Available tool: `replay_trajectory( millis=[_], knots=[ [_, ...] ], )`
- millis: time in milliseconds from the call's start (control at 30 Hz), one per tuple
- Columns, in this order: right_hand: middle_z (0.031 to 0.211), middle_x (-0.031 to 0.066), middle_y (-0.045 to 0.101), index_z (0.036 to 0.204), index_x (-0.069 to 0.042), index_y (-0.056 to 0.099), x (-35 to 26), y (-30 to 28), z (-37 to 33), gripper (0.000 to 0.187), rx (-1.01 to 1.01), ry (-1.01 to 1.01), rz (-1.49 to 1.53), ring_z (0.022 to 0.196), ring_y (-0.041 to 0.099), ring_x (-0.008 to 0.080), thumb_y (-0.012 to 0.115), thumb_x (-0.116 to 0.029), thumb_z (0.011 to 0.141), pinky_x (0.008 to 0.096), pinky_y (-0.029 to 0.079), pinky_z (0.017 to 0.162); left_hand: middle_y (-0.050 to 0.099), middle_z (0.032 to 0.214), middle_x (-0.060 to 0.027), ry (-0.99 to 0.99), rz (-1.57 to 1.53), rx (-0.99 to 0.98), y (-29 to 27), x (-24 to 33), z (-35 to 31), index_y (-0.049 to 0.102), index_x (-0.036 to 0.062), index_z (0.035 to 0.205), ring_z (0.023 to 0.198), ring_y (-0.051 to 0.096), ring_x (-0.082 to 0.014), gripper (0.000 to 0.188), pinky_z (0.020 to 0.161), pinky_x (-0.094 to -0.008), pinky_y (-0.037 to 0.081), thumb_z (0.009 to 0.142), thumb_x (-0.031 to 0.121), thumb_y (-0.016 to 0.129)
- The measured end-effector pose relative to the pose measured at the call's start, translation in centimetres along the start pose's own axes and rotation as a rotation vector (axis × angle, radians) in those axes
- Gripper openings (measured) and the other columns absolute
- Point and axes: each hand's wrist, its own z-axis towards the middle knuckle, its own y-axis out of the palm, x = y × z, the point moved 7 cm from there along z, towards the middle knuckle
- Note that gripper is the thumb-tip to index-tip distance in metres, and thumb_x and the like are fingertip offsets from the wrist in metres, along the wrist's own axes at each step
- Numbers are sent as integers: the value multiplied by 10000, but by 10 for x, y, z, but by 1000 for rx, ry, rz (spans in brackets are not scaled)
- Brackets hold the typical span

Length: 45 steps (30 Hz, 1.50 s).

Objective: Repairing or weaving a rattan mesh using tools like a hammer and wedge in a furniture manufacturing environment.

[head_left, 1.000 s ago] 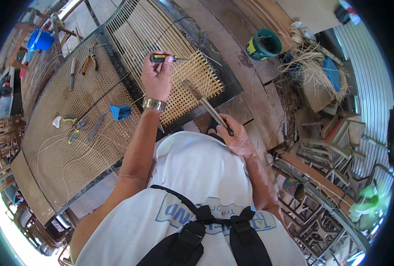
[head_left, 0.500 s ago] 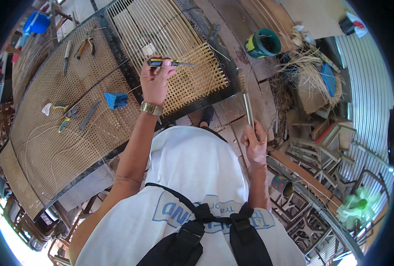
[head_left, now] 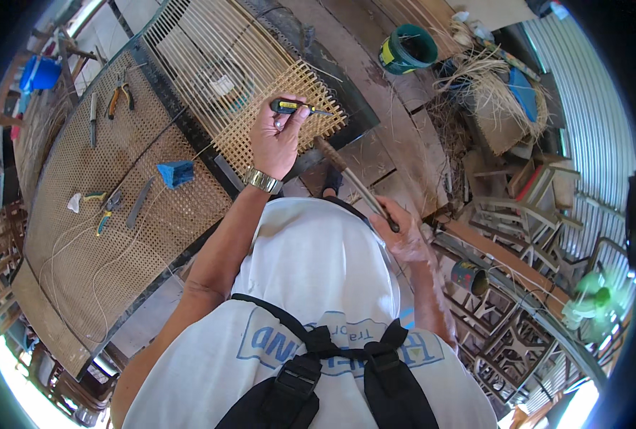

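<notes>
My left hand [head_left: 273, 146] is closed around the black-and-yellow handle of a screwdriver [head_left: 285, 106]. Its shaft points right, over the woven corner of a cane panel [head_left: 307, 80]; I cannot tell whether the tip touches the weave. In my right hand [head_left: 403, 234] is a hammer [head_left: 361, 188] with a metal shaft and dark grip end. The hammer slants up and left, its head near the panel's dark front edge, just below the screwdriver. Beyond the tight weave, cane strands [head_left: 189, 53] run lengthwise, uncrossed.
On the finished cane to the left lie pliers [head_left: 121, 101], a knife [head_left: 93, 120], a blue block [head_left: 176, 174], a dark blade [head_left: 140, 204] and yellow-green-handled cutters [head_left: 108, 207]. A green bucket [head_left: 406, 50] stands on the floor, right of the panel. Stacked chair frames [head_left: 500, 343] fill the right.
The hammer has swung left from beside the panel to its front edge, with my right hand moving slightly left. My left hand has shifted right, still holding the screwdriver. The whole view has shifted.
</notes>
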Motion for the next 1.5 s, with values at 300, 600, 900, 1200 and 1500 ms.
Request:
replay_trajectory(
  millis=[300, 600, 900, 1200, 1500],
  knots=[
    [852, -2, 616, 1296, -7, 627, -15, -31, 47, 344, 24, -87, 86, 793, 552, 89, 658, -181, 1001, 269, 462, 694, 755, 947, -33, 160, 252, -118, 33, 38, 27, 670, 65, 1115, 842, 737, -105, 227, 706, -257, 570, 919, 60, 786],
    [1071, 101, 748, 1325, -4, 617, -17, 3, 34, 364, -80, -89, 48, 993, 678, 127, 660, -178, 1008, 296, 535, 872, 751, 1024, -41, -12, -59, 96, -39, 13, 37, 643, 66, 1151, 934, 699, -102, 220, 788, -283, 606, 969, 122, 753],
    [1156, 94, 751, 1359, -3, 597, -19, 10, 34, 385, -99, -65, 89, 1057, 673, 147, 625, -180, 1018, 307, 514, 981, 738, 990, 11, 9, -57, 113, -37, -3, 35, 664, 88, 1112, 774, 534, -19, 189, 688, -208, 497, 958, 123, 769],
    [1153, 105, 751, 1356, -16, 598, -34, 19, 40, 393, -128, -84, -8, 997, 686, 166, 632, -158, 991, 333, 535, 913, 715, 868, 34, 39, 263, 50, -25, 9, 34, 697, 90, 1034, 694, 540, -22, 167, 602, -214, 442, 930, 166, 803],
    [965, 63, 665, 1331, -16, 613, -39, 7, 60, 362, 46, -123, -84, 863, 583, 115, 648, -157, 999, 286, 499, 780, 749, 977, 14, 51, 15, 107, -23, 13, 29, 671, 93, 1079, 739, 559, -21, 187, 664, -201, 481, 933, 106, 788]
  ],
)
